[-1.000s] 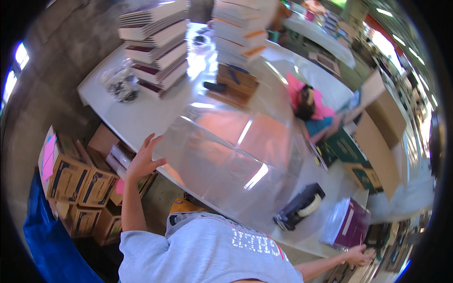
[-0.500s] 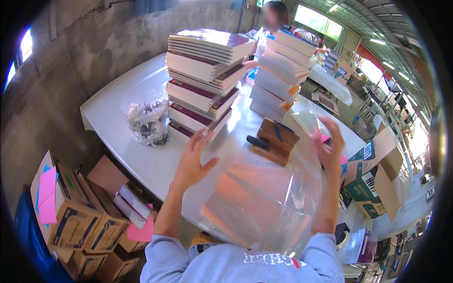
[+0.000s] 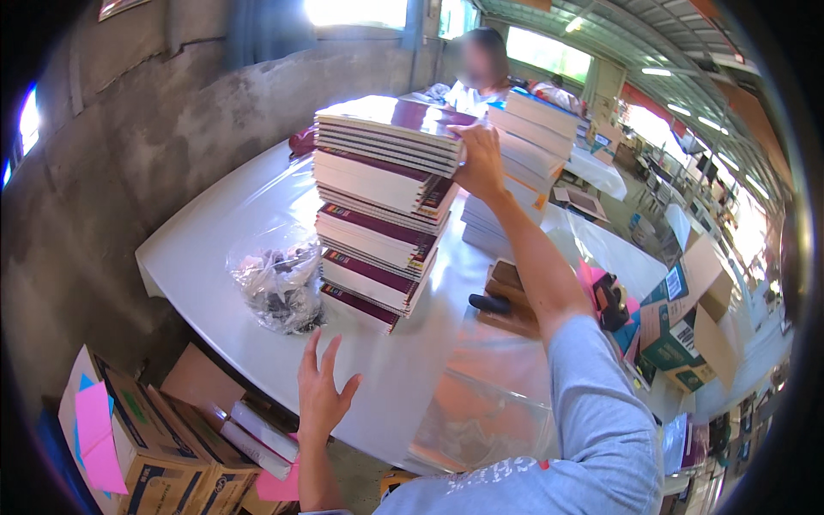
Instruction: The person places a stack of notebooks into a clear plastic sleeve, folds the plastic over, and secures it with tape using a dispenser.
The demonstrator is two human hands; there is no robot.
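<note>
Contact on the right side only

The tall stack of purple-covered, spiral-bound notebooks [image 3: 386, 180] stands ahead of both hands on the white surface [image 3: 197, 245], long axis upright. The right hand [image 3: 477, 159] is nearer, fingers partly curled at the top layer's right edge; with its fingertips poorly shown, a firm hold cannot be confirmed. The left hand [image 3: 324, 386], spread and empty, is apart from the stack, near the clear plastic bag [image 3: 276, 285].

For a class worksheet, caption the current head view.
Right hand at the top of a notebook stack, left hand open near a plastic bag.
</note>
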